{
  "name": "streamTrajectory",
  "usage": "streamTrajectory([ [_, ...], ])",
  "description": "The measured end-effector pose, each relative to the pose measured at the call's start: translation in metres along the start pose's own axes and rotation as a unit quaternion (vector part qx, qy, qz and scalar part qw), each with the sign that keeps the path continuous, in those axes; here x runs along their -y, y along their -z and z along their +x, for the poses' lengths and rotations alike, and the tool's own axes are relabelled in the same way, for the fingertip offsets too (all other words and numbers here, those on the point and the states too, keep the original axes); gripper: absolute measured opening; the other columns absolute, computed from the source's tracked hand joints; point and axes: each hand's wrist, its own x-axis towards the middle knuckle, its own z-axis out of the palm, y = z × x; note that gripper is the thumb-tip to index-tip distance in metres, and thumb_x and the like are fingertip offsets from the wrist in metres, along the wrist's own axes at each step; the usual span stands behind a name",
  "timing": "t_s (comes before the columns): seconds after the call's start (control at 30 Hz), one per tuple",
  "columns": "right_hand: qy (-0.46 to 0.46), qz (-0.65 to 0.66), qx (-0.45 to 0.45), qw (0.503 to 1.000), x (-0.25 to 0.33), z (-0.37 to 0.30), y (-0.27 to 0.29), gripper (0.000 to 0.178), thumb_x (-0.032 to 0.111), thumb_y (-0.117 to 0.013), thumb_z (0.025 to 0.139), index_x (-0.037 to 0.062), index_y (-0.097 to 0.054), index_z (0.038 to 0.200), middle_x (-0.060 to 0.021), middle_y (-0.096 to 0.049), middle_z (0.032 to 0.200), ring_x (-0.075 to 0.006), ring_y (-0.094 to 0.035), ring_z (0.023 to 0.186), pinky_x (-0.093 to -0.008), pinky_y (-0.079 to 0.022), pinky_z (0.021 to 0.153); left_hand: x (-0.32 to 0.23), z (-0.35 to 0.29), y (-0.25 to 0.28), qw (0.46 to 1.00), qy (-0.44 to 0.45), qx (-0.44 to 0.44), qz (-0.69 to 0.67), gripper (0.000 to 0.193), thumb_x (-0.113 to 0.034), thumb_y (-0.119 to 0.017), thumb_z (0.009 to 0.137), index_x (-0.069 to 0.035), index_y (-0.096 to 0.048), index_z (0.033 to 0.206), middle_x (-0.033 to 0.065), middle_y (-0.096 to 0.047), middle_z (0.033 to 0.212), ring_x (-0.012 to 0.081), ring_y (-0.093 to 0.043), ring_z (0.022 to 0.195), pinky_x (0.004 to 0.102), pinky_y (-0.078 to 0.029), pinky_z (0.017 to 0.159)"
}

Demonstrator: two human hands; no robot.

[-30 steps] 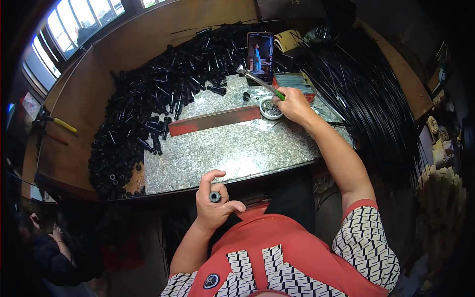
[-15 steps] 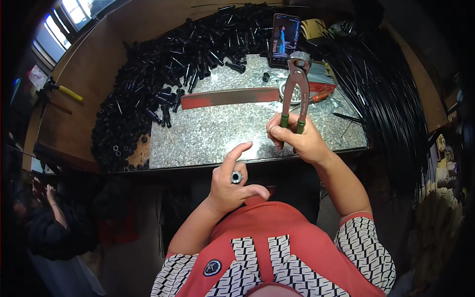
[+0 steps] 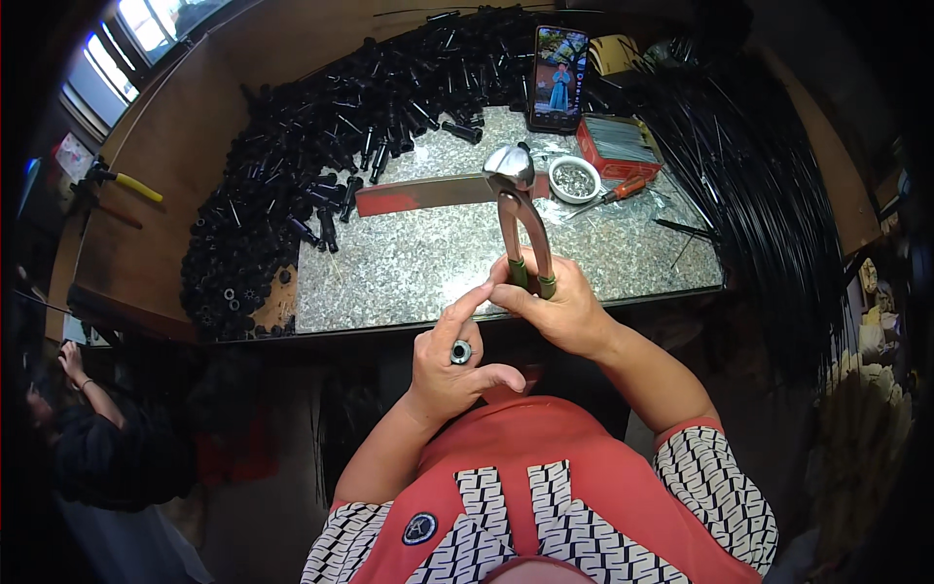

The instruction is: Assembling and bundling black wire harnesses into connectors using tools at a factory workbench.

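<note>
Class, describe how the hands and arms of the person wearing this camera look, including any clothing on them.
The left hand and right hand are ungloved, and the forearms are uncovered. The short sleeves carry a geometric black-and-white pattern, with a narrow red edging at the opening.

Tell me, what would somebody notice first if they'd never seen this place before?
Probably the huge heap of black parts along the back and left of the table. The shiny pincers would catch the eye too, near the middle, gripped in the right hand. Then there's the lit phone at the back, left of the long black rods.
</note>
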Motion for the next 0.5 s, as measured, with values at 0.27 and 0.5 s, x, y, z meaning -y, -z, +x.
streamTrajectory([
  [0.27,-0.05,0.101,0.023,0.993,0.0,-0.007,-0.022,0.011,0.01,-0.061,0.086,0.0012,-0.058,0.092,-0.0016,-0.056,0.079,-0.0083,-0.055,0.068,-0.0239,-0.045,0.061,0.01,-0.005,0.004,0.997,0.049,-0.039,-0.046,0.102,-0.047,-0.084,0.053,-0.001,-0.037,0.13,-0.0047,-0.043,0.05,0.0014,-0.037,0.046,0.0171,-0.027,0.045],
  [0.5,0.082,0.002,0.029,0.996,0.004,-0.01,-0.037,0.013,0.009,-0.066,0.079,-0.0013,-0.059,0.083,-0.0101,-0.054,0.077,-0.0227,-0.055,0.07,-0.0315,-0.044,0.064,0.007,0.0,0.003,0.989,0.031,-0.081,-0.12,0.105,-0.057,-0.074,0.055,0.0,-0.03,0.132,0.0097,-0.069,0.079,0.0109,-0.064,0.077,0.0226,-0.05,0.065],
])
